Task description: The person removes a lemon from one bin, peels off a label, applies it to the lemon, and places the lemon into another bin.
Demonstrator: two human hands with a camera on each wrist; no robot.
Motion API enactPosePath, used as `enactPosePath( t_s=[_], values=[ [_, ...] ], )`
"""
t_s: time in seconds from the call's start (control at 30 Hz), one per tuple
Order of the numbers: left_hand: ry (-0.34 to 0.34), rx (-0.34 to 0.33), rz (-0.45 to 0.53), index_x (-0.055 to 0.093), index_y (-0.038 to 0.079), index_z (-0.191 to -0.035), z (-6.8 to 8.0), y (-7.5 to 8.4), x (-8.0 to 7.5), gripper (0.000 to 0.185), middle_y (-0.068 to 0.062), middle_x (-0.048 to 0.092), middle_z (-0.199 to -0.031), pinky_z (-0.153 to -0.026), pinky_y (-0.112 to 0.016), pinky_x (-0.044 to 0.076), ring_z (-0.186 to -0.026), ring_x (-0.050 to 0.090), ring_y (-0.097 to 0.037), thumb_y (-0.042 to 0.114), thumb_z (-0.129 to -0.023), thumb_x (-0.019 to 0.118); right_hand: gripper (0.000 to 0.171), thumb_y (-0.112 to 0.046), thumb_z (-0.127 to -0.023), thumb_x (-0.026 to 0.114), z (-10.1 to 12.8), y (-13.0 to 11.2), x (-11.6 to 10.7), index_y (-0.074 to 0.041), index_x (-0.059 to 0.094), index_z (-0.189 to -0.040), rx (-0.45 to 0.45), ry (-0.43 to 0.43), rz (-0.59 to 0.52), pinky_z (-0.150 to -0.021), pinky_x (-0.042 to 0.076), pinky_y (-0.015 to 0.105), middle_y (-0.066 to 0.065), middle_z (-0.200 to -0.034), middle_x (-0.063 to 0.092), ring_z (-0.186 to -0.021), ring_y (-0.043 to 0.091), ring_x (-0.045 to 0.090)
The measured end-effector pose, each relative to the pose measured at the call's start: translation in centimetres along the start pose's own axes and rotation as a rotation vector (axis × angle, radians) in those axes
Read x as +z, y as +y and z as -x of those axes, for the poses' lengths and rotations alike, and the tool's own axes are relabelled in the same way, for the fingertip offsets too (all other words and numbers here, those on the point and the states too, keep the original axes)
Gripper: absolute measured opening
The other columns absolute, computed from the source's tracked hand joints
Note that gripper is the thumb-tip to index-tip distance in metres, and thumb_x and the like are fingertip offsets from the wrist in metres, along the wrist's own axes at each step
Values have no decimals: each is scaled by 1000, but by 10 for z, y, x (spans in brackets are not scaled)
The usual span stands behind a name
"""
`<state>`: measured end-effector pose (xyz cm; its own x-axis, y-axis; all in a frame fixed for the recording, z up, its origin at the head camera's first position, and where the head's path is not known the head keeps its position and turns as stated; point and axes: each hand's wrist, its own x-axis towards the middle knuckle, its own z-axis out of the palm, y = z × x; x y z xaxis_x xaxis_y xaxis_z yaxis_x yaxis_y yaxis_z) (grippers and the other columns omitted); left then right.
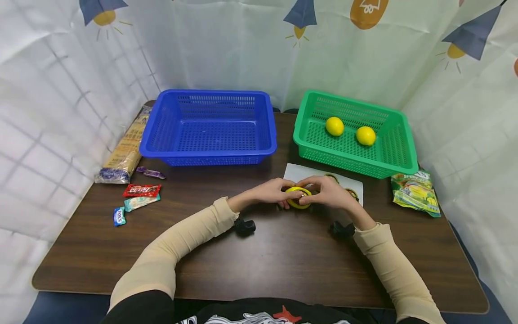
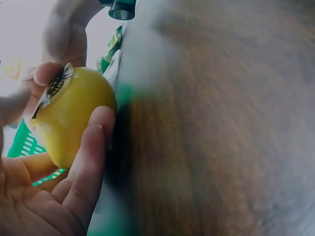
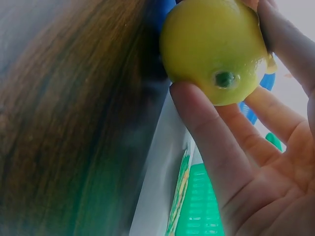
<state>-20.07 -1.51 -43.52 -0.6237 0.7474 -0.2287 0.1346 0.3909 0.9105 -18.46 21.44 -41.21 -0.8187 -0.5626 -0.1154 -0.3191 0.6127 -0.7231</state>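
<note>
Both hands meet over the table's middle on one yellow lemon (image 1: 298, 198). My left hand (image 1: 275, 192) cups the lemon (image 2: 69, 118) with fingers curled round it. My right hand (image 1: 328, 191) also grips the lemon (image 3: 214, 49), and its fingertips pinch a dark round sticker (image 2: 53, 91) on the fruit's skin. A white sticker sheet (image 1: 307, 173) lies on the table just behind the hands. Two more lemons (image 1: 334, 126) (image 1: 365, 135) lie in the green basket (image 1: 398, 153).
An empty blue basket (image 1: 208, 155) stands at the back left. A long cracker pack (image 1: 123, 153) and several small snack packets (image 1: 141, 191) lie at the left edge. A green snack bag (image 1: 416, 192) lies right of the green basket. Patterned curtains enclose the table.
</note>
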Motion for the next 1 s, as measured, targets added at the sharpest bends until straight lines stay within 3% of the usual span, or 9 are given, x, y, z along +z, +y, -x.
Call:
enactPosePath(
  t_s=[0.17, 0.33, 0.57, 0.83, 1.0],
  values=[
    [-26, 7, 88, 61, 9, -132, -1, -6, 2, 37, -12, 70, -101, -67, -29, 60, -70, 70, -11, 30, -102, 56, 49, -36, -80, 83, 2, 3, 2, -16, 69, -123, 34, -12, -3, -82, 57, 28, 6, -123, 72, -104, 23, 72],
    [-46, -7, 194, 58, 8, -138, -2, -11, -1, 39, -12, 69, -104, -69, -27, 61, -72, 70, -12, 22, -101, 58, 47, -34, -81, 82, 1, 6, 1, -16, 70, -122, 11, -18, -33, -80, 57, 27, 6, -121, 73, -101, 21, 71],
    [-80, 15, 215, 53, 5, -143, -3, -13, -7, 43, -16, 67, -112, -70, -26, 61, -73, 70, -11, 16, -102, 56, 46, -23, -84, 80, 0, 9, -1, -9, 67, -126, -21, -48, -122, -77, 55, 23, 13, -124, 70, -92, 15, 67],
    [-137, 35, 198, 49, 6, -146, -2, -10, -11, 45, -16, 66, -115, -78, -29, 61, -79, 71, -13, 17, -103, 54, 43, -20, -89, 75, 1, 13, -6, -9, 66, -129, -48, -83, -133, -85, 54, 19, 12, -128, 69, -104, 14, 63],
    [-148, 42, 137, 49, 8, -145, 0, -7, -10, 43, -14, 66, -116, -80, -30, 61, -82, 71, -14, 20, -104, 51, 43, -19, -90, 73, 3, 11, -7, -7, 64, -130, -54, -100, -118, -91, 56, 25, 13, -129, 68, -107, 16, 63]
  ],
)
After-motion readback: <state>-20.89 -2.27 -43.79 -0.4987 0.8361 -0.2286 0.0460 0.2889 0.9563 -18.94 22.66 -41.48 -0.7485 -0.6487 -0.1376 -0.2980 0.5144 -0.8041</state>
